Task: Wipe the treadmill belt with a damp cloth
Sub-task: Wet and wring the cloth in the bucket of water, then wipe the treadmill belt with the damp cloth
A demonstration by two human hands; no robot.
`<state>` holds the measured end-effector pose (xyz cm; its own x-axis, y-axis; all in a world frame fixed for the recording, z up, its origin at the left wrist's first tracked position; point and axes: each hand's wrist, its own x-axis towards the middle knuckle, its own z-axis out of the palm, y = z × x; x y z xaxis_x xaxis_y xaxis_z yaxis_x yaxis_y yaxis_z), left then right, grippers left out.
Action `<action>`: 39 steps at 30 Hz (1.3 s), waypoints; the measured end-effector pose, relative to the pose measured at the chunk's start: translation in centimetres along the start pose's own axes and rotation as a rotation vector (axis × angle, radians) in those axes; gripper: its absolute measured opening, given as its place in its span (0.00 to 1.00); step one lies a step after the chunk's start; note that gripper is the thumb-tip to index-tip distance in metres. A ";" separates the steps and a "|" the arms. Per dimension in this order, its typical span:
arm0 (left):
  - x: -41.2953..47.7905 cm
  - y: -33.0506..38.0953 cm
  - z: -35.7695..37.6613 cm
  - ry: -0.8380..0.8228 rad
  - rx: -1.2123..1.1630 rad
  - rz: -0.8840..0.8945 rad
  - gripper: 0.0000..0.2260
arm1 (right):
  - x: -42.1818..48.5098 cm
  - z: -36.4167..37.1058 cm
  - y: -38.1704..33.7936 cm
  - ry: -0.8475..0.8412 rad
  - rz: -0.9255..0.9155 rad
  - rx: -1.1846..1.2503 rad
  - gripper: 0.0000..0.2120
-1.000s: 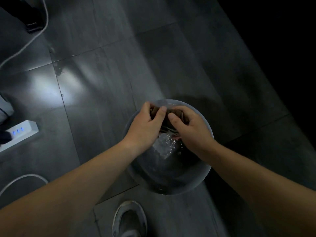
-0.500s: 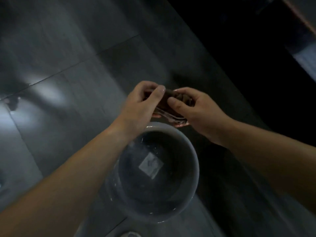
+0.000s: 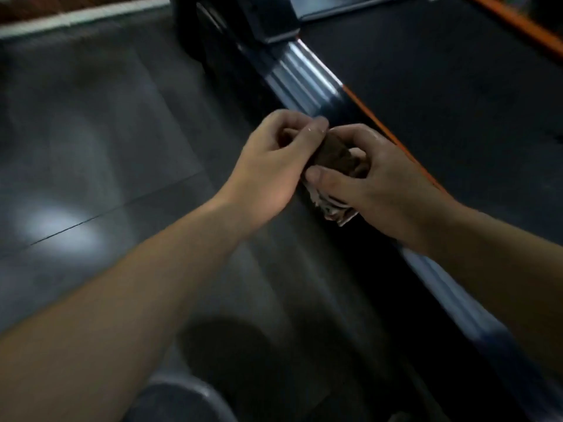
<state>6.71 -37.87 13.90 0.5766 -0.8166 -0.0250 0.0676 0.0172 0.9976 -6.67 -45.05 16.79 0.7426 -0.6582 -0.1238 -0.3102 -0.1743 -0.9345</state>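
A bunched brown cloth (image 3: 333, 155) with a pale striped end hanging below is gripped from both sides. My left hand (image 3: 274, 159) closes on its left end and my right hand (image 3: 371, 178) closes on its right end. Both hands hover above the treadmill's ribbed grey side rail (image 3: 307, 77), which has an orange stripe along its inner edge. The black treadmill belt (image 3: 451, 95) fills the upper right, just beyond my right hand. The cloth does not touch the belt.
Dark grey floor tiles (image 3: 91, 141) lie to the left with a bright glare patch. The rim of a grey bowl (image 3: 185, 394) shows at the bottom edge. The treadmill's dark front housing (image 3: 262, 19) stands at the top.
The hands lifted the cloth out of the water bowl and carried it up and right. The view swung from the bowl on the floor to the treadmill rail and belt.
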 end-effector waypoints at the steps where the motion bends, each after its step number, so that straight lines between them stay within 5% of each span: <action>1: 1.4 0.2 1.3 0.014 -0.037 -0.007 0.11 | 1.3 -1.6 0.3 0.017 -0.002 0.045 0.16; 5: 6.3 0.5 5.4 0.083 0.253 0.014 0.14 | 6.9 -8.8 3.0 0.248 -0.032 0.124 0.11; 9: 9.7 0.3 7.7 0.067 0.669 0.035 0.03 | 11.6 -14.8 5.1 0.382 -0.019 -0.012 0.11; 17: 17.8 0.5 8.8 -0.171 1.401 -0.064 0.31 | 18.9 -15.3 6.9 0.430 -0.029 -0.132 0.13; 22: 21.7 -0.5 6.2 -0.114 1.467 -0.022 0.32 | 25.7 -13.9 5.8 0.407 -0.179 -0.347 0.16; 29: 23.4 -0.2 5.1 -0.324 1.460 0.026 0.31 | 32.8 -11.2 6.2 0.197 -0.260 -0.740 0.20; 35: 23.8 -1.0 4.1 -0.309 1.460 0.156 0.35 | 33.5 -12.6 8.2 0.057 -0.372 -0.733 0.26; 39: 23.9 -0.9 3.7 -0.245 1.400 0.128 0.37 | 36.5 -11.9 7.7 0.037 -0.507 -0.760 0.19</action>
<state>17.43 -59.47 12.65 0.3545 -0.9329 -0.0632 -0.9029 -0.3591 0.2362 10.95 -79.12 9.05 0.8809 -0.3921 0.2649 -0.2689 -0.8755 -0.4015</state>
